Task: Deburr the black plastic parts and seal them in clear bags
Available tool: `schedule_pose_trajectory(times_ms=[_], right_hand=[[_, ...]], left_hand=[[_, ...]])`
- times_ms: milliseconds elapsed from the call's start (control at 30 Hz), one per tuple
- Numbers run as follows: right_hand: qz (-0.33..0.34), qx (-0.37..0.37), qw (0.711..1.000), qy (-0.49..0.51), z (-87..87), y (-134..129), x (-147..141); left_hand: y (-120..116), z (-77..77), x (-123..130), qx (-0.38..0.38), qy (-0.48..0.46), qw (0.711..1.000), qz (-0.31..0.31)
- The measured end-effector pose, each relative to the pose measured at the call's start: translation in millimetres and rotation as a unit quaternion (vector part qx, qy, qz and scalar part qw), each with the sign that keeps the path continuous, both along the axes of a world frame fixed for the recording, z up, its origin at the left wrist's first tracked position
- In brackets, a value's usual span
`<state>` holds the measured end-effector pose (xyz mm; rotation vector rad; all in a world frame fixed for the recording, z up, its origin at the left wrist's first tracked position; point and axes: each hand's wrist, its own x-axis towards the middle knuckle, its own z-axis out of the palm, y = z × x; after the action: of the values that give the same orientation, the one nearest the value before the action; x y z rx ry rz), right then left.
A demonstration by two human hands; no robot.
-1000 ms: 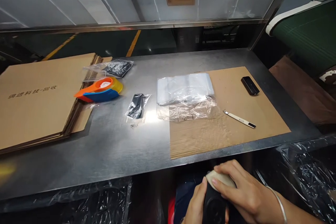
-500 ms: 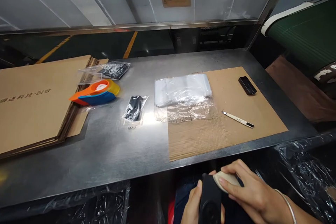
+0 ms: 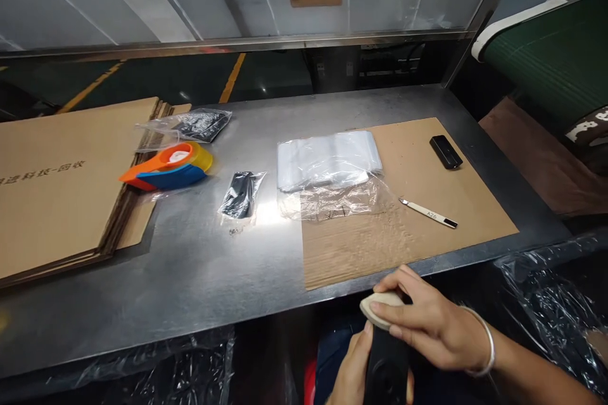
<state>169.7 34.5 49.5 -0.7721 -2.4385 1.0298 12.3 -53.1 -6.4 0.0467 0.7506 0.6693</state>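
Note:
Just in front of the table's near edge, my left hand (image 3: 350, 368) is closed around a black plastic part (image 3: 386, 367) with a round feature on its face. My right hand (image 3: 433, 323) grips a flat, rounded beige pad (image 3: 384, 307) between thumb and fingers and presses it against the part's upper end. Whether the pad is felt or sponge I cannot make out. A white knife-like tool (image 3: 427, 212) marked A26 lies on the cardboard sheet (image 3: 351, 259). Farther right on that sheet rests a small open black tray-like piece (image 3: 445, 152).
Clear plastic bags (image 3: 329, 161) are stacked at the table's middle. Left of them lies a bagged black part (image 3: 240, 195). An orange and blue tape dispenser (image 3: 166, 168) and another bagged black item (image 3: 206, 125) sit beside flattened cartons (image 3: 61, 202). A green conveyor (image 3: 546, 44) stands right.
My right hand and the beige pad have moved left and up, from the part's upper right side onto its top end. The black part has shifted slightly right in my left hand.

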Motion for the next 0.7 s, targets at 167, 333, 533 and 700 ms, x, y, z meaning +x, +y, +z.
schedule_pose_trajectory(times_ms=[167,333,533,700], right_hand=[[-0.1,-0.049,0.993,0.039,-6.9,18,9],[-0.094,-0.045,0.994,0.037,-3.3,4,20],[-0.123,0.013,0.992,0.017,-12.1,-12,19],[-0.137,0.062,0.989,-0.008,-20.6,-18,16]], left_hand=[[5,-9.9,8,-0.015,-0.076,0.996,0.044],[12,-10.9,4,-0.01,-0.122,0.992,0.037],[22,-3.4,1,-0.02,-0.066,0.994,0.08],[23,-5.5,2,0.091,-0.011,0.973,0.212]])
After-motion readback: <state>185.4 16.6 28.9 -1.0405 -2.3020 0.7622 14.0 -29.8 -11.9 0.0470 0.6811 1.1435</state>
